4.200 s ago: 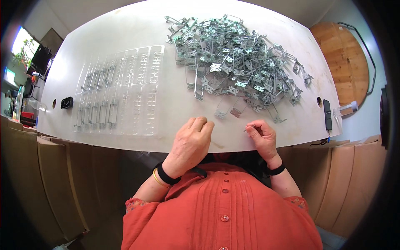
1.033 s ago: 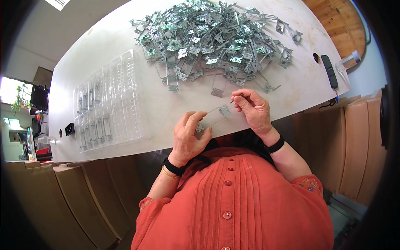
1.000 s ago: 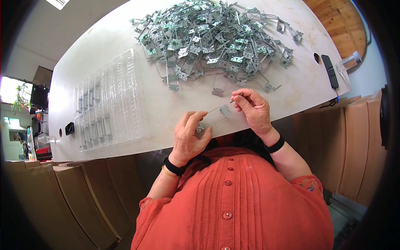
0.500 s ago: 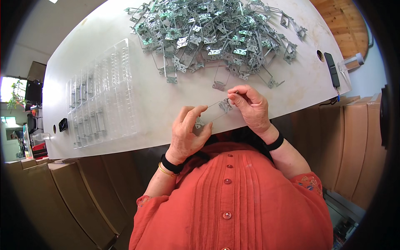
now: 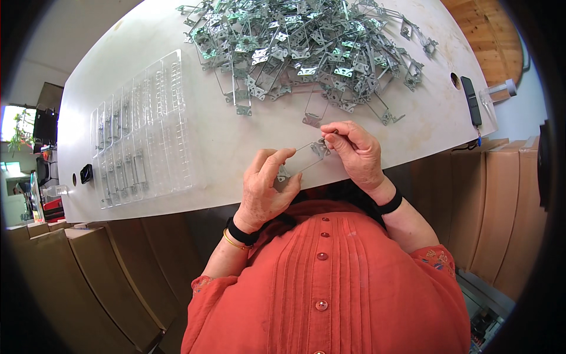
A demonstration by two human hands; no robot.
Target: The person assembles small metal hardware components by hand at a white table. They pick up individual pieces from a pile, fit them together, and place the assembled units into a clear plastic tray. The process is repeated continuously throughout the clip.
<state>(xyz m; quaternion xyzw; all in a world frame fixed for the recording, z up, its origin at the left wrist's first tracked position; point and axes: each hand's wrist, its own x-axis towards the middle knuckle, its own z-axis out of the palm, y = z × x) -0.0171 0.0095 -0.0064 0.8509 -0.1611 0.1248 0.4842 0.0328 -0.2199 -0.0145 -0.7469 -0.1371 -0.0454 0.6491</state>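
Note:
Near the table's front edge, my left hand (image 5: 266, 186) grips one end of a metal bracket (image 5: 319, 150), a thin wire frame with small stamped plates at its ends. Thumb and fingers close on the nearer plate and partly cover it. At the far plate, my right hand (image 5: 357, 154) is closed in a pinch, its fingertips against or right beside the metal. Whatever lies between those fingertips is too small and covered to make out. Beyond my hands rises a large heap of similar metal brackets (image 5: 295, 47), with one loose bracket (image 5: 312, 119) at its near edge.
A clear plastic tray (image 5: 183, 147) with long slots lies on the left of the white table (image 5: 224, 138); several slots hold metal parts. A dark oblong object (image 5: 470, 100) and a clear cup (image 5: 500, 91) are at the right edge. Cardboard boxes (image 5: 498, 200) stand below both sides.
My right fingertips have moved slightly down and left to the bracket's far plate; a small dark piece seen between them earlier is now hidden. My left hand keeps its grip.

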